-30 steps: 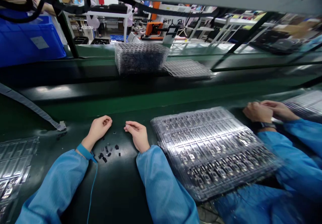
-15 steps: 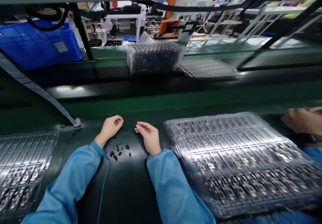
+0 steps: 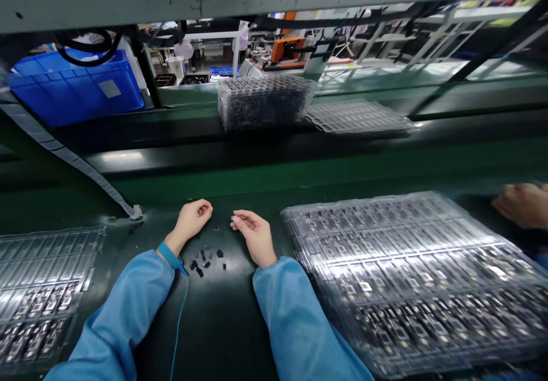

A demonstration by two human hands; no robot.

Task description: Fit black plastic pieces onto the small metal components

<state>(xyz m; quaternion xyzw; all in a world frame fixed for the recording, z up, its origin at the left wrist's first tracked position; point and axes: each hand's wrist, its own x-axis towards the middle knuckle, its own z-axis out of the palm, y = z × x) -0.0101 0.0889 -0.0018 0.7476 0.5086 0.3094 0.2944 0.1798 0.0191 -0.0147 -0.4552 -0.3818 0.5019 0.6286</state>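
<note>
A thin blue cord [image 3: 178,327] crosses the dark surface [image 3: 226,324] to the strap [image 3: 170,255] on the left wrist. Clear component trays lie on the left [image 3: 51,252] and the right [image 3: 402,255]. Between them, small black pieces [image 3: 199,272] lie scattered, just nearer than both hands. Left hand [image 3: 192,218]: fingers curled inward. Right hand [image 3: 253,233]: thumb near the index finger. Whether either grip contains a part cannot be determined. Farther back, a stack of clear trays [image 3: 261,107] stands right of a blue bin [image 3: 77,91].
</note>
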